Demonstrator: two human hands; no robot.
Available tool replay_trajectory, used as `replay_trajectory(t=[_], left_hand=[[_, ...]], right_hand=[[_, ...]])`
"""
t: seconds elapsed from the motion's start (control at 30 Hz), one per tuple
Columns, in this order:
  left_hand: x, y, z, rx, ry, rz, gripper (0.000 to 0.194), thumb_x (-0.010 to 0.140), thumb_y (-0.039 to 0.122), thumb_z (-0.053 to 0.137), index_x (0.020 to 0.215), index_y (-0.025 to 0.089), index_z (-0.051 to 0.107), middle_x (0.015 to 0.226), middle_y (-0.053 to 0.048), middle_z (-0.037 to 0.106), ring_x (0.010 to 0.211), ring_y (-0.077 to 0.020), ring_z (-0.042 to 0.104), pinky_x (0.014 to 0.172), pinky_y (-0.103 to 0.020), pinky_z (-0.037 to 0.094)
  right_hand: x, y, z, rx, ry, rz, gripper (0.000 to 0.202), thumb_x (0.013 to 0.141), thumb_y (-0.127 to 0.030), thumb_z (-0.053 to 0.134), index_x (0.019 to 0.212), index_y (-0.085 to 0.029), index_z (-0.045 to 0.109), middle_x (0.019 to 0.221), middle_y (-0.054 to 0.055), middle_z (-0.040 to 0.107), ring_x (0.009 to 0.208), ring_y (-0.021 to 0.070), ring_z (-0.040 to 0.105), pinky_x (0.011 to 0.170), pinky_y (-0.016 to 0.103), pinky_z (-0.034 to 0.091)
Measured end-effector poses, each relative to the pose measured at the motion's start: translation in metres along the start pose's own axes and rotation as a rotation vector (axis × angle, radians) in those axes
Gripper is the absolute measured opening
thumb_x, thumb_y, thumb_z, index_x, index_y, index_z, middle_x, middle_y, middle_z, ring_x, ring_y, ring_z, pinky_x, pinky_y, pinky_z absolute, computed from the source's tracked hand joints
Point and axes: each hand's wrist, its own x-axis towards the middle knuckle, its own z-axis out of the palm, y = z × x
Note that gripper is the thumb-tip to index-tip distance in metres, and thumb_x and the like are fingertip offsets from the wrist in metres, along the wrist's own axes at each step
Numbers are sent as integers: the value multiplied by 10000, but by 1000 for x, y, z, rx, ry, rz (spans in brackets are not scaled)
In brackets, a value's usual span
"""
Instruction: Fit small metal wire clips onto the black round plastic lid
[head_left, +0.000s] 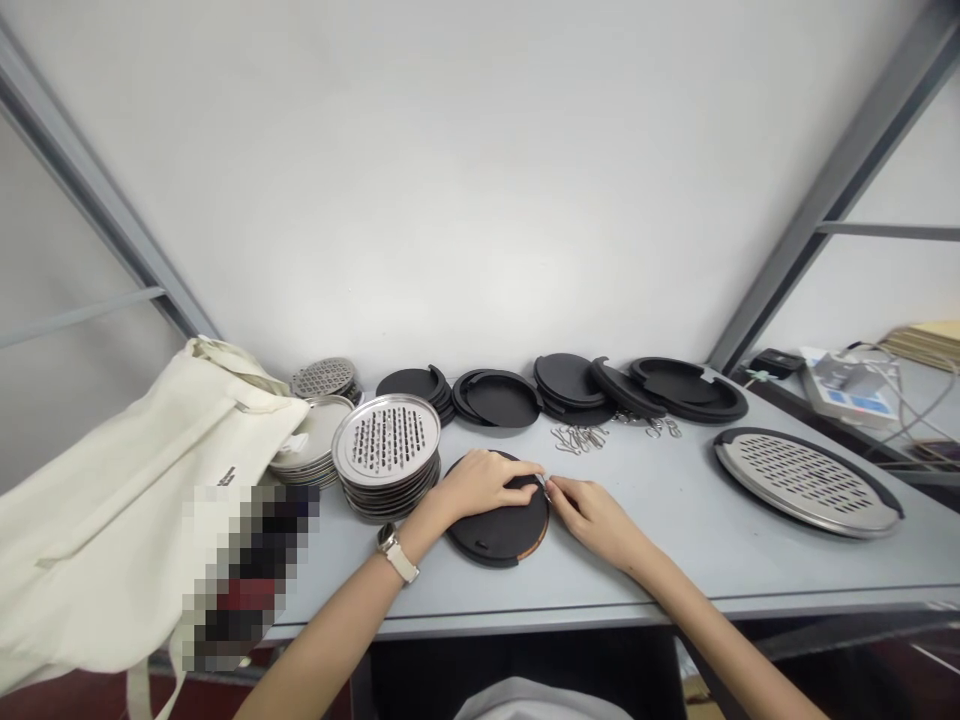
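A round black disc (pixel 495 530) with a copper-coloured strip on its lower right edge lies flat near the table's front. My left hand (pixel 491 482) rests across its upper part, thumb and index finger reaching the right rim. At that rim my right hand (pixel 592 515) pinches a small metal piece (pixel 547 489), mostly hidden by the fingertips. Behind the disc, a pile of small metal hooks (pixel 580 438) lies on the table. To the left stands a stack of perforated metal plates (pixel 386 440).
Stacked black round holders (pixel 574 380) line the wall. A large grater plate in a black rim (pixel 814 480) lies at the right. A cream bag (pixel 142 500) hangs over the left side, beside plain metal plates (pixel 319 435).
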Motion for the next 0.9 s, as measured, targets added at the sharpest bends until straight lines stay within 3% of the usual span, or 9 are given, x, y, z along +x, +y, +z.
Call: replay_trajectory(t=[0.2,0.47,0.73,0.9], left_hand=[[0,1,-1,18,6,2,338,904,410,501,1212,303,592,953,-15,707,819,-187,656,702,-239,426],[0,5,-6,-41,3,-24,309,882,391,543,1163,291,624,698,22,642,668,-139,598,585,-209,341],[-1,4,-5,-86,10,-26,287,867,372,556,1132,298,639,659,37,605,603,-118,539,558,-211,295],[-1,5,-6,-101,-2,-39,295,857,360,560,1136,299,635,650,37,589,595,-117,537,548,-211,291]], right_hand=[[-2,-2,-1,-13,6,-20,411,979,-351,253,747,-193,553,675,32,625,582,163,546,574,263,340],[-2,-2,-1,-8,23,-11,383,973,-345,276,690,-201,490,633,13,592,567,154,525,571,256,342],[0,-8,-3,47,14,1,419,982,-376,253,724,-200,532,687,20,630,612,160,555,594,248,360],[-1,-9,1,-64,15,34,330,937,-353,344,696,-201,513,623,6,597,559,155,528,555,244,311]])
